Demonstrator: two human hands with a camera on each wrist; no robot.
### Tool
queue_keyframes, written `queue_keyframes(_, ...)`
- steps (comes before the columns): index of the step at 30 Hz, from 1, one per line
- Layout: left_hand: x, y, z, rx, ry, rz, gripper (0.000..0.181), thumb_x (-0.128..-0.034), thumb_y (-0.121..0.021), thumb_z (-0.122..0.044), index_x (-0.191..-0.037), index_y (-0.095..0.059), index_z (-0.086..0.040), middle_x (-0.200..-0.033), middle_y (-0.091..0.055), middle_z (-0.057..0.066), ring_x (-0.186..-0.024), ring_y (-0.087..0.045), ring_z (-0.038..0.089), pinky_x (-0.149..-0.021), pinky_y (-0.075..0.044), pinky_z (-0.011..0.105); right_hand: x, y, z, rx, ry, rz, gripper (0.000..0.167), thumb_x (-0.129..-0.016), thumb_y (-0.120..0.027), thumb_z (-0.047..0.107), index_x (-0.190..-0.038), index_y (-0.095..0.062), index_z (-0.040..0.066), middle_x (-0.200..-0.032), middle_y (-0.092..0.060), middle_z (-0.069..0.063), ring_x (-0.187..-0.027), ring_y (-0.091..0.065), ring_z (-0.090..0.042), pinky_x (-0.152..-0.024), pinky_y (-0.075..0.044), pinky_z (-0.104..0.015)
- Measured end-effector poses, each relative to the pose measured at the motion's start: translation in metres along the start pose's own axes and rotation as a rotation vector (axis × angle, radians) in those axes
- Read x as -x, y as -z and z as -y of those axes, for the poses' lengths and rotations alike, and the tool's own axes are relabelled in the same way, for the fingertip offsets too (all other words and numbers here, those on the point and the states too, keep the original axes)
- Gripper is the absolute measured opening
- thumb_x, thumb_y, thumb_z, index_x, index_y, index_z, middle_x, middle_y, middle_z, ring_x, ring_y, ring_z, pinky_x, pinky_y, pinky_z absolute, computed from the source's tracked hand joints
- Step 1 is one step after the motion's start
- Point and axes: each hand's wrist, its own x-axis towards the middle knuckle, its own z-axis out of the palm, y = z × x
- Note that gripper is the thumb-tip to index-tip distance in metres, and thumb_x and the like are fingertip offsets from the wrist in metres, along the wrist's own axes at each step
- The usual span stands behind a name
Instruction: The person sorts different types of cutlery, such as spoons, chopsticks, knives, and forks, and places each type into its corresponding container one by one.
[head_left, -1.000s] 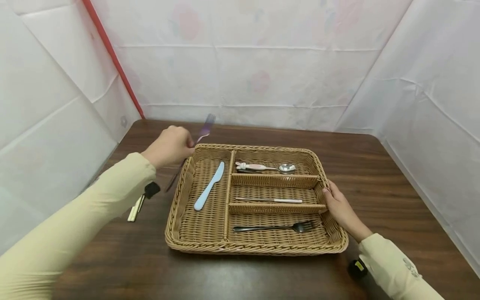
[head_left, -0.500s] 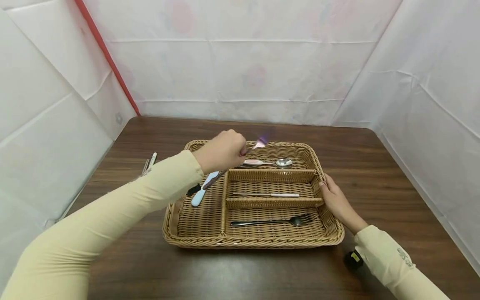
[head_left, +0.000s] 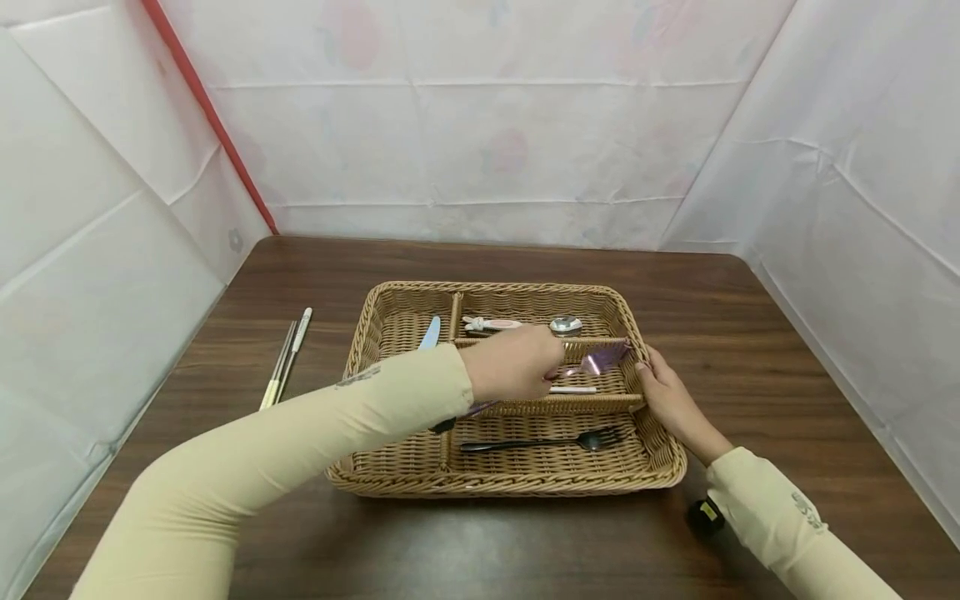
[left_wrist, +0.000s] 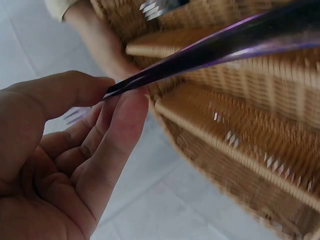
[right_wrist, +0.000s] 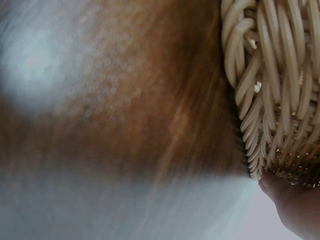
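Note:
My left hand (head_left: pixel 517 362) pinches a shiny purple fork (head_left: pixel 603 358) over the middle right compartment of a wicker cutlery basket (head_left: pixel 510 483). Seen from the left wrist, thumb and fingertips hold its dark purple handle (left_wrist: pixel 200 55); the tines point toward the basket's right side. My right hand (head_left: pixel 675 408) grips the right rim, its thumb on the inner side. Below the fork lies a slim utensil with a pale pink handle (head_left: pixel 573 390), partly hidden. A rabbit-handled spoon (head_left: pixel 566 326) is in the back compartment, a dark fork (head_left: pixel 540 444) in the front one.
A light blue knife (head_left: pixel 430 333) lies in the long left compartment, mostly covered by my left sleeve. Several chopsticks (head_left: pixel 277 367) lie on the wooden table (head_left: pixel 465 550) left of the basket. White sheeting stands behind and at both sides.
My left hand has carried the purple fork from beyond the basket's left rim rightward and nearer, over the middle compartment. My right hand has stayed on the right rim.

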Motion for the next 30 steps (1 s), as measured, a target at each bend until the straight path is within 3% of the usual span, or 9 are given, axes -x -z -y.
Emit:
queue_keyframes(7, -0.014, -0.031, -0.014, -0.056, -0.043, 0.127, 0.033, -0.079, -0.069, 0.0, -0.064, -0.043, -0.015, -0.064, -0.046, -0.005, -0.054, -0.039, 0.006, -0.053, -0.041, 0.017, 0.0, 0.002, -0.001, 0.008, -0.008, -0.022, 0.05, -0.105, -0.027, 0.015, -0.148, -0.015, -0.007, -0.136, -0.036, -0.036, -0.128, -0.034, -0.045, -0.105, -0.024, -0.058)
queue_keyframes(14, -0.018, -0.051, -0.019, -0.173, -0.093, 0.268, 0.019, -0.0847, -0.066, -0.002, -0.073, -0.055, -0.013, -0.069, -0.051, -0.006, -0.059, -0.039, 0.007, -0.054, -0.037, 0.019, -0.001, 0.0, 0.001, 0.007, -0.008, 0.0, 0.051, -0.105, -0.027, 0.017, -0.148, -0.013, -0.005, -0.142, -0.03, -0.035, -0.132, -0.028, -0.047, -0.107, -0.021, -0.059)
queue_keyframes(20, -0.023, -0.062, -0.02, -0.199, -0.116, 0.327, 0.019, -0.0867, -0.062, 0.002, -0.077, -0.058, -0.014, -0.073, -0.055, -0.006, -0.06, -0.037, 0.007, -0.054, -0.033, 0.021, -0.003, 0.002, 0.002, 0.012, -0.007, -0.003, 0.052, -0.105, -0.026, 0.018, -0.149, -0.012, -0.004, -0.146, -0.024, -0.034, -0.135, -0.022, -0.047, -0.107, -0.02, -0.06)
queue_keyframes(24, -0.027, -0.07, -0.022, -0.262, -0.123, 0.368, 0.014, -0.0888, -0.062, -0.002, -0.086, -0.062, -0.015, -0.082, -0.06, -0.005, -0.064, -0.045, 0.006, -0.058, -0.037, 0.022, -0.002, 0.002, 0.002, 0.031, -0.017, -0.005, 0.052, -0.105, -0.027, 0.02, -0.149, -0.012, -0.004, -0.147, -0.023, -0.034, -0.136, -0.021, -0.047, -0.107, -0.019, -0.059)
queue_keyframes(30, -0.029, -0.083, -0.027, -0.296, -0.119, 0.364, 0.015, -0.0896, -0.062, -0.005, -0.081, -0.06, -0.016, -0.08, -0.059, -0.006, -0.064, -0.045, 0.006, -0.059, -0.037, 0.021, -0.001, -0.001, 0.0, 0.041, -0.011, -0.015, 0.052, -0.105, -0.028, 0.021, -0.148, -0.014, -0.005, -0.146, -0.025, -0.034, -0.135, -0.022, -0.047, -0.107, -0.019, -0.059)
